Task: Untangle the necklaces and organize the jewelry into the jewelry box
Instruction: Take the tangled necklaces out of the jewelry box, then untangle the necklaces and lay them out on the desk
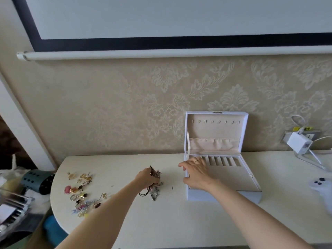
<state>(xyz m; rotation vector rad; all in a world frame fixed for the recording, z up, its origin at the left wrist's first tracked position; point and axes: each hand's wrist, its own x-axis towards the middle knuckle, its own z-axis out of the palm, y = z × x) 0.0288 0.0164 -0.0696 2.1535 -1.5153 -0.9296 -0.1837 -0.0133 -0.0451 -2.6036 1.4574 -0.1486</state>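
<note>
Barely started: left hand (147, 177) grips the tangled necklaces (154, 188) on the table (179, 223), right hand (196, 172) rests open-fingered on the seemingly empty jewelry box (224, 195), and the loose jewelry (80, 192) lies unsorted.

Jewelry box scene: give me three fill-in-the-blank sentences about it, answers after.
The lid of the jewelry box stands ____.
The left hand holds a tangle of ____.
A ring shows on the ____ hand.
Missing words: open; necklaces; right.
</note>
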